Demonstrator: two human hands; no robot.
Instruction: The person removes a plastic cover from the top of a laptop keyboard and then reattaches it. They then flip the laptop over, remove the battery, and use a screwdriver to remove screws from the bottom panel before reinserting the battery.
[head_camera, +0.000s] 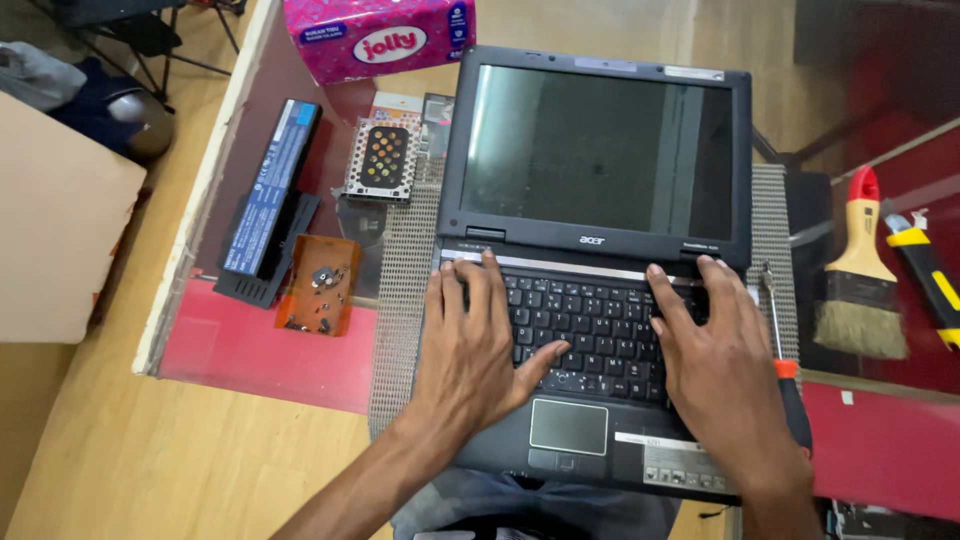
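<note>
Red glass tabotop — correction: red glass tabletop, carrying a grey mesh mat with an open black laptop on it, screen dark, lid upright. Laptop sits centre of the mat, front edge near the person's lap.

Both hands lie flat on the keyboard. Left hand: fingers spread wide, tips touching the strip above the top key row, thumb angled across the lower keys. Right hand: also spread wide, fingertips at the upper right corner of the keyboard. Neither hand holds anything.

Judgement: step in hand looks like pressing or feeling along the keyboard's top edge, hardware work rather than typing.

Left of mat: long black battery pack; perforated metal drive caddy; small orange tray with screws. Pink tissue box at the far edge.

Right of laptop: screwdriver, orange-collared, just beside the right hand; paintbrush with red-tipped handle; yellow-black tool, well apart
</note>
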